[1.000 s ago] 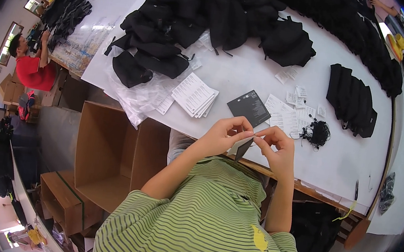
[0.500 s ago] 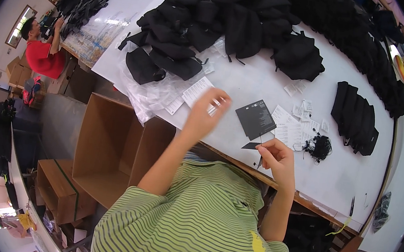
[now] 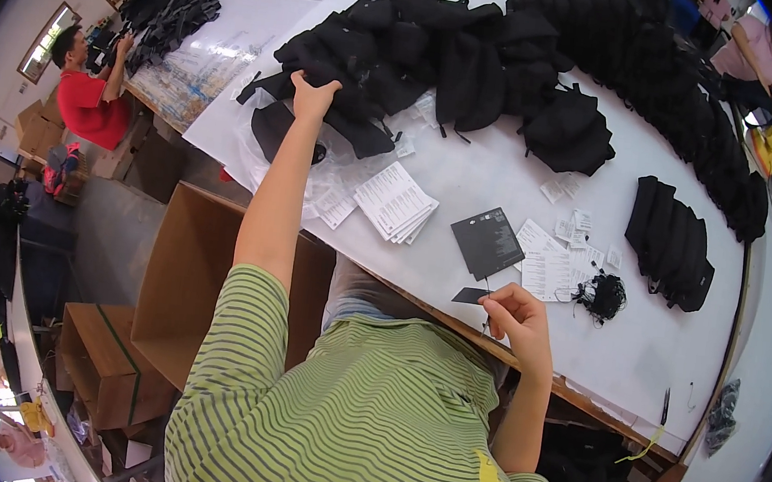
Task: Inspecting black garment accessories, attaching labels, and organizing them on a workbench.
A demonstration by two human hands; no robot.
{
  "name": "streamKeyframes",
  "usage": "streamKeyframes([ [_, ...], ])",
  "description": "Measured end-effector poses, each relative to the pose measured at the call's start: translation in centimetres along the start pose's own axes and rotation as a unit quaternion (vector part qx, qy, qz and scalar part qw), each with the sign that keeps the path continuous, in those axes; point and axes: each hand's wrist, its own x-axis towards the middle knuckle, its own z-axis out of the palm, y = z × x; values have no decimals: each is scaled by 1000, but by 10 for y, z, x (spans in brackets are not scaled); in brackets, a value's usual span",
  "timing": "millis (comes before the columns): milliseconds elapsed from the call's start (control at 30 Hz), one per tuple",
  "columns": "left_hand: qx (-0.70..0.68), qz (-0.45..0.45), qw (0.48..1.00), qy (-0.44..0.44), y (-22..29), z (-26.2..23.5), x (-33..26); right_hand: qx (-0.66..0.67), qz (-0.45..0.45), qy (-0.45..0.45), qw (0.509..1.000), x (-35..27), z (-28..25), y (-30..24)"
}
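Dark tag (image 3: 469,295): I judge it light and rather stiff, but its corners may bend easily; the edge is the good place to take hold.
Cloth heap (image 3: 383,55): the black pieces should be light and soft, perhaps padded (this I guess from the thick folds), so a full handful seems surer than two fingertips.
Right hand (image 3: 523,327): it pinches the dark tag between thumb and finger, at the near side of the square card (image 3: 488,241).
Left hand (image 3: 312,99): it reaches onto the cloth heap, far to the left and beyond the square card; its fingertips are hidden, so I cannot tell whether they grip.
Tag and hands: it is at the right fingertips, well apart from the left hand.
Paper sheets (image 3: 395,202): left of the square card.
String tangle (image 3: 601,296): right of the square card.
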Motion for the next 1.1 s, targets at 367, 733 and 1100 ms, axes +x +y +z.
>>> streamKeyframes([
  [367, -417, -17, 847, -330, 148, 33, -139, 10, 15, 8, 1000, -21, -17, 9],
  [733, -393, -99, 710, -577, 148, 107, -231, 35, 17, 43, 998, -52, -25, 0],
  [1100, -23, 694, 552, -461, 96, 105, -223, -21, 52, 38, 998, -63, -28, 5],
])
